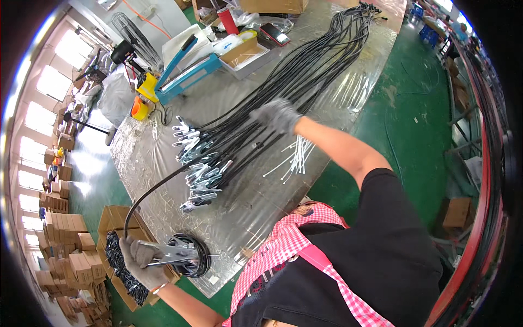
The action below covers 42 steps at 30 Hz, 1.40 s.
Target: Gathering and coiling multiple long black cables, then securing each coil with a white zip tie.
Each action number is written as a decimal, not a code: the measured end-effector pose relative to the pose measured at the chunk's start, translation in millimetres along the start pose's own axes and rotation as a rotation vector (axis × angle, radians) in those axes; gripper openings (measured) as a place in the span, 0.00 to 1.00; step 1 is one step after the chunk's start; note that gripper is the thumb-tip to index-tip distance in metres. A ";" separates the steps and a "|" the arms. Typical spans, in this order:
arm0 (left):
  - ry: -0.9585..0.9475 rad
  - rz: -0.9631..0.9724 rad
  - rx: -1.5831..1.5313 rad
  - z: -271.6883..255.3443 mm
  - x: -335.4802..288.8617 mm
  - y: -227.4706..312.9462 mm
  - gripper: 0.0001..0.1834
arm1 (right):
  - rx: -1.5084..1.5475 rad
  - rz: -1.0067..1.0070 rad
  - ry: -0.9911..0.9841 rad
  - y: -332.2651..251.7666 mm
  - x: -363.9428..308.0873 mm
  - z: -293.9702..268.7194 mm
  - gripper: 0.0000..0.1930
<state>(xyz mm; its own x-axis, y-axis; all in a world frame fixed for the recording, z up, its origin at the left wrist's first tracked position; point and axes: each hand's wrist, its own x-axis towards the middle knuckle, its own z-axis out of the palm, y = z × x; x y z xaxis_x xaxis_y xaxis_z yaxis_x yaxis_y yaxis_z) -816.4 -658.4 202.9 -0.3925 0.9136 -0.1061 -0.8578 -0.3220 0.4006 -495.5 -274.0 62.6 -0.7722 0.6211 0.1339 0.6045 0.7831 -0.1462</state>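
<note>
Closest to the camera, black shirt (376,245) and pink apron (277,235), nearer the body than the right hand (277,115). Out to the side, left hand (141,260) in a grey glove, with fingers curled, apparently closed round one black cable (163,179). Up from that grip, then arching over to the right, toward the bundle (340,41) under the other hand. Just right of the left hand, clear plastic (180,252) over a black coil (205,260); cannot tell if also pinched in the same fingers. On its outer side, a box (114,218) of black parts (121,261).

Over the bundle, right hand, gloved too but blurred; cannot tell how far open, nor if gripping any cable. To its left and nearer the body, silver ends (199,182); just below it, loose white ties (298,158) on the table (245,220).

To handle the cable well, keep the left grip firm and the arc wide, without a kink near the glove. Steady the bundle lightly with the right palm; otherwise likely to drag neighbours along and snag the silver ends. Stay clear of the ties.
</note>
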 end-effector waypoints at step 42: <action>0.027 0.058 1.626 69.0 47.0 -158.8 0.13 | 0.326 -0.756 0.189 -127.3 20.4 -63.2 0.10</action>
<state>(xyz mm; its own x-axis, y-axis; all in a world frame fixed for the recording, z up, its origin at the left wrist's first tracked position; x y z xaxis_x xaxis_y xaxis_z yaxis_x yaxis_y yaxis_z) -675.8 -547.2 197.1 -0.4307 0.9001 -0.0657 0.3860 0.2495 0.8881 -575.8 -359.0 145.8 -0.8828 -0.0492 0.4671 -0.1714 0.9597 -0.2228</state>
